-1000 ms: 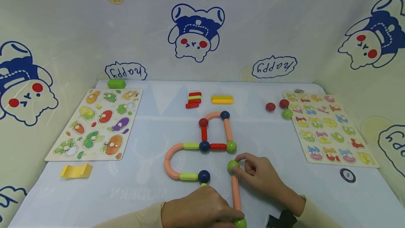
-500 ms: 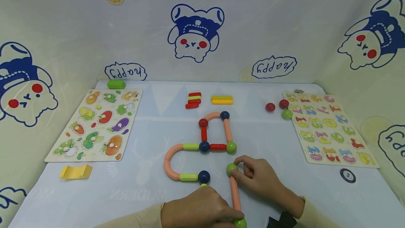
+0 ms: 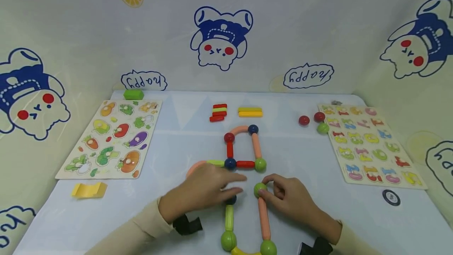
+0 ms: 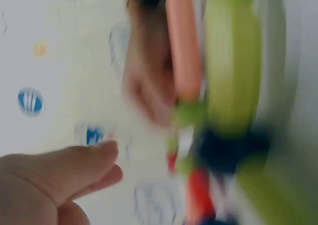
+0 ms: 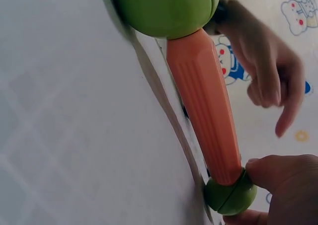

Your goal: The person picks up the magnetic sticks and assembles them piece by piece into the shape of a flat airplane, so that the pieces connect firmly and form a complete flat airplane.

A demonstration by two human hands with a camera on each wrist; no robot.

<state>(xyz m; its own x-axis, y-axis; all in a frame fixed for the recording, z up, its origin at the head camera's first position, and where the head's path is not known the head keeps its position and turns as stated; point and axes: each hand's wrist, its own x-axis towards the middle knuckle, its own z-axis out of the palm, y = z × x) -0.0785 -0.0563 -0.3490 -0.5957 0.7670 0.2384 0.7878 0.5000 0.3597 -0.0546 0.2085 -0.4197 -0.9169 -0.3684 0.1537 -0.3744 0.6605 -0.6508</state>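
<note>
My right hand (image 3: pixel 291 198) pinches a green ball (image 3: pixel 260 190) between thumb and forefinger. An orange stick (image 3: pixel 264 219) joins this ball to a second green ball (image 3: pixel 268 248) near the front edge. From there a yellow curved piece (image 3: pixel 245 252) leads to a third green ball (image 3: pixel 228 241), then a lime stick (image 3: pixel 229 217) runs up to a navy ball (image 3: pixel 232 199). My left hand (image 3: pixel 205 188) hovers over that navy ball, fingers extended and holding nothing, and hides part of the orange curve (image 3: pixel 194 167). A gap separates the pinched ball from the green ball (image 3: pixel 260 164) above it.
Beyond stands a closed loop with a red stick (image 3: pixel 230 150). Short red and lime sticks (image 3: pixel 218 113) and yellow sticks (image 3: pixel 250 112) lie behind. Loose red balls (image 3: pixel 304 120) sit right. Picture boards flank both sides, vegetables (image 3: pixel 109 141) left and animals (image 3: pixel 371 145) right.
My left hand has let go of the front green ball and moved up and left, uncovering the lime stick and yellow curve. My right hand keeps its pinch, its ball shifted slightly nearer the front.
</note>
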